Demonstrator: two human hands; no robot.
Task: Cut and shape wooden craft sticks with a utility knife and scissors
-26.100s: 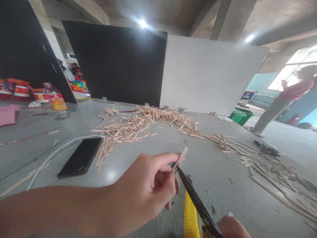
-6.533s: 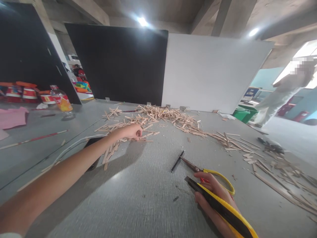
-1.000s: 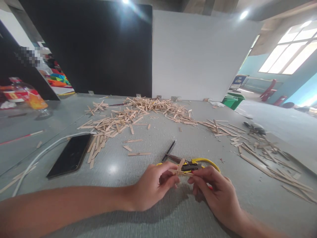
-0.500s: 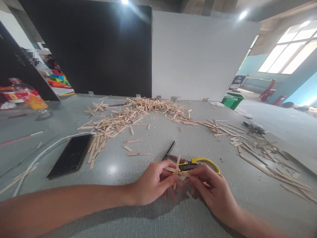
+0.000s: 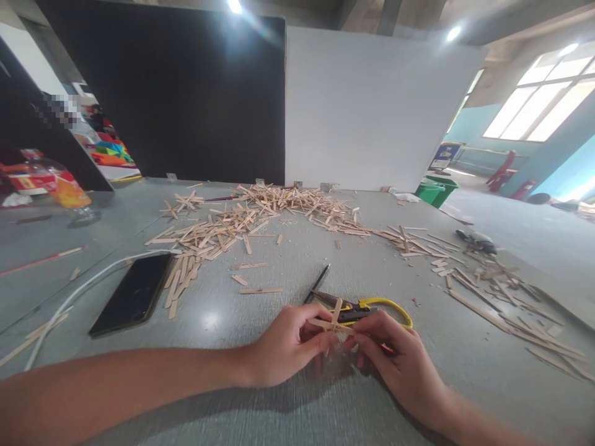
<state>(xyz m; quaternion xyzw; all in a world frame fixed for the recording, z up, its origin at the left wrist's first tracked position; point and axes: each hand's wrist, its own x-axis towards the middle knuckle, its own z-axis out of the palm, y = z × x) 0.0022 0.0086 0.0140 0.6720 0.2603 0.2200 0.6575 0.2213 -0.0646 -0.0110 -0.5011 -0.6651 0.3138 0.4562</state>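
Two small wooden craft sticks [image 5: 336, 314] cross each other between my hands, above the near part of the grey table. My left hand [image 5: 297, 337] is closed, thumb and fingers pinching the crossed sticks near where they meet. From the other side my right hand [image 5: 388, 347] pinches the right end of the crosswise stick. Just behind the hands lie scissors with yellow handles [image 5: 393, 302], partly covered by my fingers. A dark pen [image 5: 318, 282] rests beside the scissor tips.
Loose craft sticks [image 5: 218, 229] lie in a heap across the back and left. More sticks and slivers [image 5: 502, 303] spread along the right. A black phone [image 5: 134, 294] and white cable [image 5: 88, 288] are at left, a bottle [image 5: 69, 189] farther back. Black and white panels [image 5: 372, 111] stand behind.
The upright stick has tilted slightly to the right and the crossed sticks sit a little lower. Both hands keep their hold and have hardly moved.
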